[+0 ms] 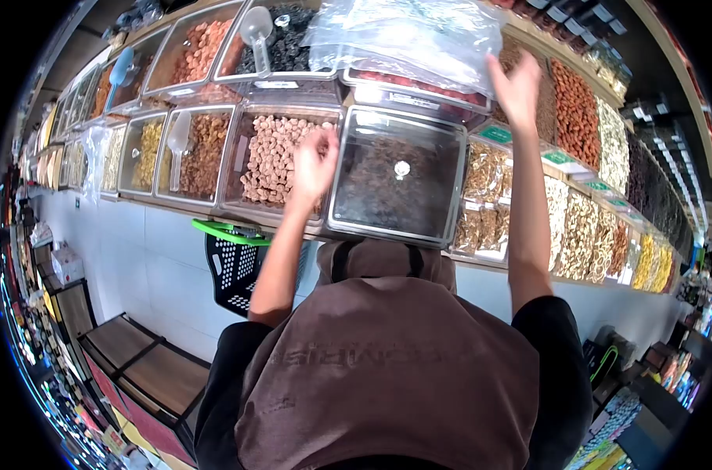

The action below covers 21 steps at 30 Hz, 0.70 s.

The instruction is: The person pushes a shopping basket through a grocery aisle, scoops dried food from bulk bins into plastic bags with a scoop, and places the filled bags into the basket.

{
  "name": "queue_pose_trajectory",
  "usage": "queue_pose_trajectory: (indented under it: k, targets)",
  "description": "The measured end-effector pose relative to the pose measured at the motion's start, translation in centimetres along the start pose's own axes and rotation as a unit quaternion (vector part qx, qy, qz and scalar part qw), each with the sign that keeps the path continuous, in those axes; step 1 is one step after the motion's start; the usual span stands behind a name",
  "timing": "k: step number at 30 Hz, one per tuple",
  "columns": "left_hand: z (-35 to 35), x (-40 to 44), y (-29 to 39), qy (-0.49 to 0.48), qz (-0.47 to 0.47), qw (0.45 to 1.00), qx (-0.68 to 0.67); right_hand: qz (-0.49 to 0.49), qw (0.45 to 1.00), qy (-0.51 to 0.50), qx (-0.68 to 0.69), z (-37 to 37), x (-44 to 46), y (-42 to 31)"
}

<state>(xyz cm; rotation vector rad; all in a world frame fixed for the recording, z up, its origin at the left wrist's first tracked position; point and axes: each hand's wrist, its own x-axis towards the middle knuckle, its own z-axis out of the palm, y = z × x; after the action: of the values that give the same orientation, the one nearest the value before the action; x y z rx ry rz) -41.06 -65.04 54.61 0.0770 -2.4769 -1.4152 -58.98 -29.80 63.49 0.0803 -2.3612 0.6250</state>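
My left hand [315,167] hangs over the right side of an uncovered bin of pale pinkish-brown nut-like pieces [271,153]. Its fingers are curled together, and whatever they may hold is hidden. My right hand [518,88] reaches farther forward, thumb and fingers apart. Its thumb is beside the right edge of a heap of clear plastic bags [407,39]; I cannot tell whether they touch. Under the bags is a bin with red contents [419,84]. Between my arms, a bin with a clear lid and white knob [401,170] holds dark brown dried goods.
More food bins extend left, with a clear scoop [256,35], another scoop [179,133] and a blue scoop [122,67]. On the right are bins of reddish-brown pieces [575,110] and packaged dried goods [481,172]. A black basket with a green handle [234,270] stands below the counter, left.
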Motion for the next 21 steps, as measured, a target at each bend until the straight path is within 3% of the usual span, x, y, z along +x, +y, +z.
queue_pose_trajectory:
  k: [1, 3, 4, 6, 7, 12, 14, 15, 17, 21]
  targets:
    - [0.5, -2.4, -1.4, -0.007, -0.047, 0.998, -0.033, 0.021, 0.997, 0.059, 0.055, -1.5, -2.6, -0.3]
    - [1.5, -5.7, -4.0, 0.005, -0.112, 0.993, -0.022, 0.212, 0.953, -0.068, 0.205, -5.2, -8.5, -2.1]
    - [1.8, -6.8, -4.2, 0.018, -0.163, 0.986, -0.02, 0.228, 0.945, -0.109, 0.208, -4.4, -12.3, -0.4]
    - [2.1, -8.0, -4.5, 0.025, -0.192, 0.98, -0.034, 0.262, 0.929, -0.246, 0.082, -3.0, -20.3, 2.4]
    - [2.3, -8.3, -5.1, 0.015, -0.207, 0.978, -0.025, 0.319, 0.901, -0.281, 0.081, -3.7, -22.6, 1.3]
    - [2.4, -7.7, -5.4, -0.009, -0.211, 0.977, -0.037, 0.371, 0.865, -0.301, 0.157, -3.3, -27.3, 1.3]
    - [2.6, -7.2, -5.9, -0.017, -0.25, 0.968, -0.025, 0.45, 0.794, -0.33, 0.241, -3.9, -26.3, 0.8]
    - [2.6, -6.8, -5.9, -0.026, -0.292, 0.956, -0.011, 0.448, 0.796, -0.329, 0.241, -4.0, -26.2, 0.7]
    - [2.7, -6.7, -6.8, -0.021, -0.308, 0.951, -0.017, 0.482, 0.714, -0.287, 0.419, -4.3, -26.5, 0.1]
    - [2.0, -6.8, -5.5, 0.048, -0.288, 0.953, -0.076, 0.437, 0.696, -0.234, 0.52, -4.4, -26.7, -3.7]
